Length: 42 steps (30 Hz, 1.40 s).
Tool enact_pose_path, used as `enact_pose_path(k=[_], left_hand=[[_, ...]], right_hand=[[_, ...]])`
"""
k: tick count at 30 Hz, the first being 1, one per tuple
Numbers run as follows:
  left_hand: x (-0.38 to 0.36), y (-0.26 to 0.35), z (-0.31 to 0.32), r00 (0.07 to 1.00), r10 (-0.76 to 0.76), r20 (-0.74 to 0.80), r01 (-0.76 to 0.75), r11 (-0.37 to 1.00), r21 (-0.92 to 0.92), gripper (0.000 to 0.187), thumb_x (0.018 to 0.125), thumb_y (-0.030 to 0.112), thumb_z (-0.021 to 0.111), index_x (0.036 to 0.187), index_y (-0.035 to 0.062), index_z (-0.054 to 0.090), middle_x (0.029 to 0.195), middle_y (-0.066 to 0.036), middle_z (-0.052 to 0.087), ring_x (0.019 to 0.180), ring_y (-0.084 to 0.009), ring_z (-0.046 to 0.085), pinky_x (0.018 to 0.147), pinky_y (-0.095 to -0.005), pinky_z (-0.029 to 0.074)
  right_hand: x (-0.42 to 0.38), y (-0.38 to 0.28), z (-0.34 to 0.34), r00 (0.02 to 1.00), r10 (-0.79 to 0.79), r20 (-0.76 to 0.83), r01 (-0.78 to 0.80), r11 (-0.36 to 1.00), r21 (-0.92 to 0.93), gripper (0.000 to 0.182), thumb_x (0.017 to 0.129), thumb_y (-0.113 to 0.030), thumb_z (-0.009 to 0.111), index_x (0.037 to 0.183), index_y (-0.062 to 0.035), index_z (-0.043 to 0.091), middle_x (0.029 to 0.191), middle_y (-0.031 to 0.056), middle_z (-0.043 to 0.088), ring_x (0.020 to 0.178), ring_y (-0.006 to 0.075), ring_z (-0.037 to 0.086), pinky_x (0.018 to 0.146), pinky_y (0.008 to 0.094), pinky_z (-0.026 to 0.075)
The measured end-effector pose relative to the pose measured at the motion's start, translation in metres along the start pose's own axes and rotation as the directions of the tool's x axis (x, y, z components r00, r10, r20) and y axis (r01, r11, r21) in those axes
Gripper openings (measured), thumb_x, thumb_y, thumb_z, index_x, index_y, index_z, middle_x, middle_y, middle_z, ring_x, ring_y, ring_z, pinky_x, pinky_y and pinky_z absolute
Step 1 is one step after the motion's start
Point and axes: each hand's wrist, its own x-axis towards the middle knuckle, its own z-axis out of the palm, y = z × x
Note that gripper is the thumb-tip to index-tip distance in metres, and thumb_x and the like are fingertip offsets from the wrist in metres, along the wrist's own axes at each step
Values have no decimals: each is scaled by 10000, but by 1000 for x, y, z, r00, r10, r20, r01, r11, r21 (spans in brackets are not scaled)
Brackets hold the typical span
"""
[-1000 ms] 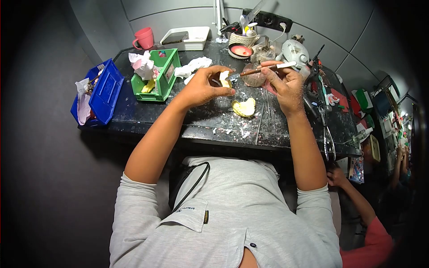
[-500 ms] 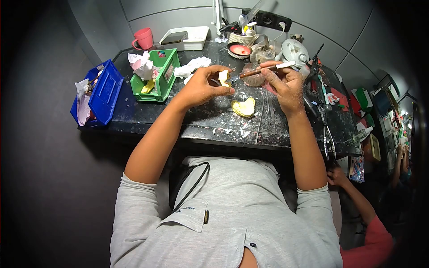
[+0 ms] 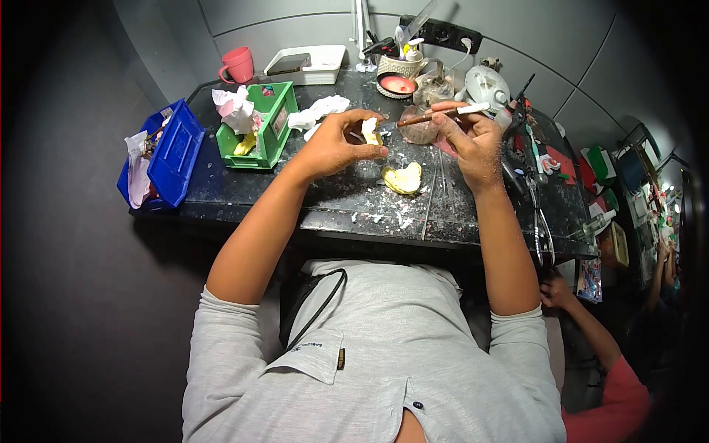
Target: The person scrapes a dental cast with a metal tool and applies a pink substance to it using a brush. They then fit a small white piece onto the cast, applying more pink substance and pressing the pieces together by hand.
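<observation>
My left hand pinches a small pale-yellow piece, apparently a plaster dental cast, between thumb and fingers above the black table. In my right hand is a knife with a brown handle, gripped like a pen. Its thin blade points left and reaches close to the held cast; whether it touches is too small to tell. Below and between both hands, a horseshoe-shaped yellow dental cast lies on the table among white crumbs. Thin metal tools lie to its right.
A green bin and a blue bin with scraps stand left. Behind are crumpled white tissue, a white tray, a pink mug and a red-topped bowl. Cables hang at right, near another person's hand.
Almost nothing differs. The knife and the held cast have shifted very slightly; both hands keep their grips.
</observation>
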Motion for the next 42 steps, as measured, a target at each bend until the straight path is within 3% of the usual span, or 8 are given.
enact_pose_path(k=[3,5,6,11,19,22,25,42], left_hand=[[-2,1,0,1000,0,7,1,997,-79,535,762,62,816,1243,0,589,1013,-41,668,923,-113,620,830,-265,510],[-4,-8,3,1000,1,-12,-2,1000,-2,536,760,60,817,1241,2,590,1014,-39,666,925,-114,620,833,-267,509],[2,-5,-1,999,18,-38,-15,997,81,536,757,58,818,1239,4,590,1015,-36,664,928,-115,619,835,-269,509],[-2,1,1,1000,4,-7,-4,1000,-30,548,747,66,827,1236,1,589,1010,-38,663,916,-111,623,842,-269,510],[1,-1,2,999,26,-33,-27,999,-41,569,724,110,845,1224,-8,600,923,-37,664,813,-100,623,738,-262,512],[0,-1,3,998,38,-41,-40,998,-46,569,723,109,845,1224,-5,601,926,-38,666,818,-101,624,738,-262,510],[0,-2,2,999,21,-47,-22,999,-25,567,722,108,846,1221,-5,604,932,-38,668,824,-103,623,749,-262,509],[1,-3,2,997,19,-80,-24,998,-57,568,710,106,857,1202,-25,605,938,-52,673,836,-110,629,764,-267,521]], right_hand=[[-1,-2,-2,1000,-9,-11,9,1000,13,152,890,-47,695,1020,30,694,951,94,709,869,123,670,799,241,550],[0,-12,-2,988,128,-87,-132,991,-33,173,878,-63,716,1024,29,697,921,67,700,839,96,647,764,212,530],[6,5,-7,990,13,-142,-15,1000,-14,196,865,-72,736,1028,30,701,901,46,691,788,74,622,720,189,500],[25,29,-22,908,95,-407,-82,995,50,198,848,-71,757,1012,35,720,864,44,697,757,82,624,706,198,495],[29,24,-9,915,3,-404,-68,987,-147,191,837,-28,749,1005,57,719,922,95,719,843,105,649,758,225,517],[29,29,-13,915,31,-403,-52,998,-40,191,839,-30,747,1012,47,718,849,50,700,696,68,609,626,196,482],[29,30,-20,879,237,-414,-141,958,248,171,843,-62,753,994,14,722,692,-39,586,458,18,349,425,182,242],[17,22,-51,784,345,-517,-259,937,233,148,854,-79,748,944,20,687,665,-17,549,463,47,404,409,196,271]])
